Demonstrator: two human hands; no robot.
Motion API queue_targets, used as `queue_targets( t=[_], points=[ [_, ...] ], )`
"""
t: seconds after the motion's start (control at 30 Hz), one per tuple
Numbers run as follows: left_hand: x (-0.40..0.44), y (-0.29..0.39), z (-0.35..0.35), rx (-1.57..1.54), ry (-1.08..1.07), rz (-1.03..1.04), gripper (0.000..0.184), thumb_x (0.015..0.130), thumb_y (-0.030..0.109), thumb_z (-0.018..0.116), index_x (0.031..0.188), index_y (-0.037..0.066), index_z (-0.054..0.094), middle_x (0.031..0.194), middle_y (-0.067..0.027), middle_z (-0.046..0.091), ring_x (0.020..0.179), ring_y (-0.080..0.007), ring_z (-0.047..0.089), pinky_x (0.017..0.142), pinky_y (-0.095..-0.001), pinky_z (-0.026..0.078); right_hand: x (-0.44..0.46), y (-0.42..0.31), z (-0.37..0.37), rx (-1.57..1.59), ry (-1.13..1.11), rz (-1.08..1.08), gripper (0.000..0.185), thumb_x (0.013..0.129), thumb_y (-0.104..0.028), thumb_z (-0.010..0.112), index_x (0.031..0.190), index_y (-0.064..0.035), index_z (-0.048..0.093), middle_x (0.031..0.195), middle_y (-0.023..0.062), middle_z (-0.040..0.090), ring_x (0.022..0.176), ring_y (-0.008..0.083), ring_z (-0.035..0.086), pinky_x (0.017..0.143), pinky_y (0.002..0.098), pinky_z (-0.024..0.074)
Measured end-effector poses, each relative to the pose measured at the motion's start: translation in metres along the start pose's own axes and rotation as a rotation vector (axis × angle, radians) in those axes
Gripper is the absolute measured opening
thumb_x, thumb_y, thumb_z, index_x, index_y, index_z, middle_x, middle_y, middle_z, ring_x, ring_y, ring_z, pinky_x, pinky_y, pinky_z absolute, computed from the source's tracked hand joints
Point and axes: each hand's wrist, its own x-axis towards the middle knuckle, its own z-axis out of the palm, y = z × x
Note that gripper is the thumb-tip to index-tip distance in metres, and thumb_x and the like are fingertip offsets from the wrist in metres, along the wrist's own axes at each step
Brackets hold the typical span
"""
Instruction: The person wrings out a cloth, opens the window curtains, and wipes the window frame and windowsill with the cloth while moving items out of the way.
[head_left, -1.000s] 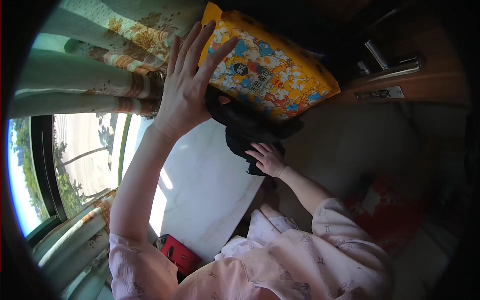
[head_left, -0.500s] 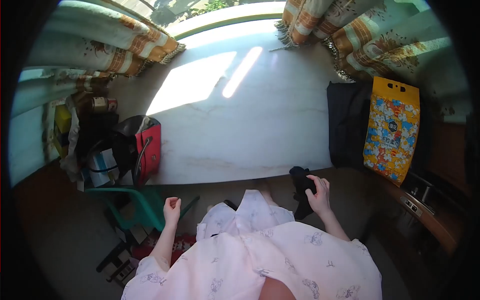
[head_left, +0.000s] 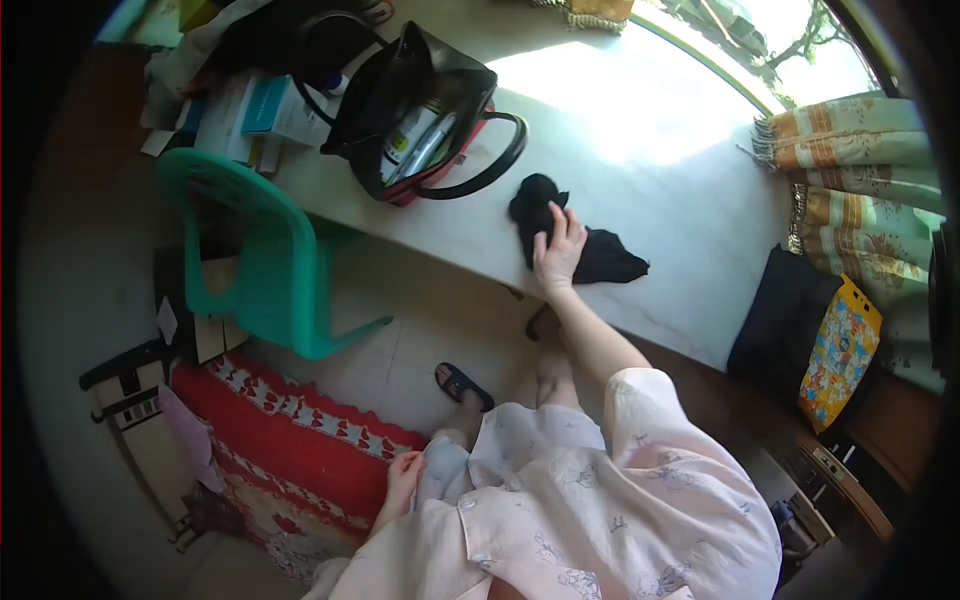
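Observation:
On the marble-patterned table [head_left: 690, 255] lies a crumpled piece of black cloth [head_left: 610, 258]; I cannot tell what kind of item it is. My right hand [head_left: 560, 250] reaches over the table's near edge and grips the cloth at its middle, fingers bent over it. To the left of it stands a red and black handbag [head_left: 410, 130], its top gaping, with bottles or packets showing inside. My left hand [head_left: 405, 472] hangs low beside my clothing, its fingers curled together and nothing visible in them.
A green plastic chair [head_left: 318, 285] stands against the table's left part. Red floral bedding [head_left: 290, 440] is at lower left. White and blue boxes [head_left: 265, 108] sit behind the chair. A black bag [head_left: 785, 310] and a yellow patterned pack [head_left: 840, 350] are at right.
My view has turned left. My right hand has brought the black cloth from beside the table's front edge onto the tabletop near the handbag. My left hand stays low at my side.

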Motion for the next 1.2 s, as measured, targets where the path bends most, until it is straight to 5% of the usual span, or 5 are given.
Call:
queue_targets(
  t=[0.43,0.6,0.7,0.8,1.2],
  points=[
    [0.007,0.118,0.013,-0.836,-0.13,0.199,0.053,0.091,0.039,0.06,0.134,0.013,0.046,0.125,-0.0097,0.056,0.117,-0.0273,0.054,0.099,-0.0465,0.045,-0.174,-0.237,-0.074,0.673,-1.399,-0.105,0.061,0.083,-0.028,0.072,0.133,-0.0031,0.048,0.126,0.0203,0.055,0.119,0.0329,0.053,0.101,0.0393,0.0426],
    [-0.034,0.134,0.009,-1.151,-0.27,0.147,0.043,0.088,0.021,0.055,0.127,0.004,0.054,0.126,-0.0109,0.06,0.114,-0.0255,0.059,0.101,-0.0394,0.045,-0.032,-0.201,-0.102,1.031,-0.631,0.783,0.085,0.074,-0.034,0.083,0.14,-0.0048,0.038,0.138,0.0173,0.046,0.129,0.026,0.044,0.105,0.0382,0.038],
    [-0.039,0.1,0.003,-1.006,-0.069,0.196,0.043,0.088,0.022,0.055,0.127,0.004,0.055,0.127,-0.0096,0.06,0.116,-0.0258,0.058,0.103,-0.0382,0.044,0.073,-0.204,-0.107,0.931,-0.343,0.681,0.073,0.076,-0.021,0.08,0.136,-0.0018,0.042,0.132,0.0156,0.052,0.124,0.0227,0.048,0.101,0.036,0.0401],
    [-0.059,0.076,-0.007,-1.086,-0.05,0.17,0.044,0.087,0.023,0.056,0.127,0.004,0.055,0.127,-0.0098,0.06,0.114,-0.0256,0.059,0.101,-0.0382,0.046,0.115,-0.229,-0.085,1.13,-0.509,0.442,0.05,0.077,-0.015,0.079,0.119,0.0009,0.058,0.108,0.0094,0.067,0.104,0.0161,0.06,0.091,0.0301,0.0443],
    [-0.147,-0.029,-0.02,-1.314,0.12,0.221,0.054,0.085,0.034,0.059,0.132,0.008,0.053,0.129,-0.0128,0.06,0.113,-0.0299,0.06,0.095,-0.0422,0.049,0.217,-0.344,0.015,1.307,-1.272,0.271,0.092,0.076,-0.022,0.08,0.15,-0.01,0.027,0.154,0.0109,0.031,0.142,0.0234,0.03,0.115,0.0377,0.0257]
  ],
)
